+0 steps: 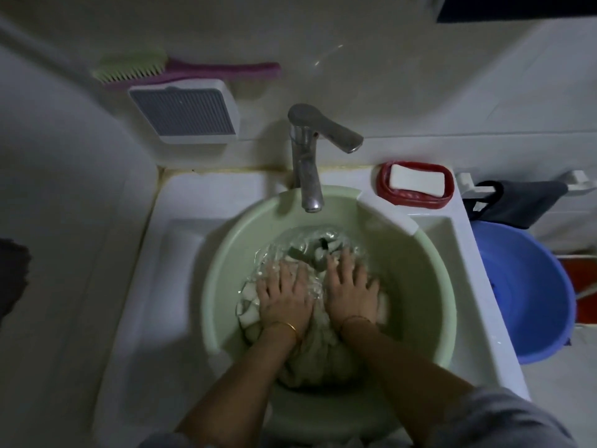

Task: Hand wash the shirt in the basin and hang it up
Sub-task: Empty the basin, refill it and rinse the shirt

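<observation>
Your left grip point(284, 299) and right grip point(352, 294) lay released, fingers spread, pressing the wet shirt point(319, 354) down inside the green basin point(416, 273).

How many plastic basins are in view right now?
2. The green basin sits in the sink under the tap; left hand and right hand press the shirt in it. The blue basin stands right of the sink, lower down. More may be hidden.
</observation>
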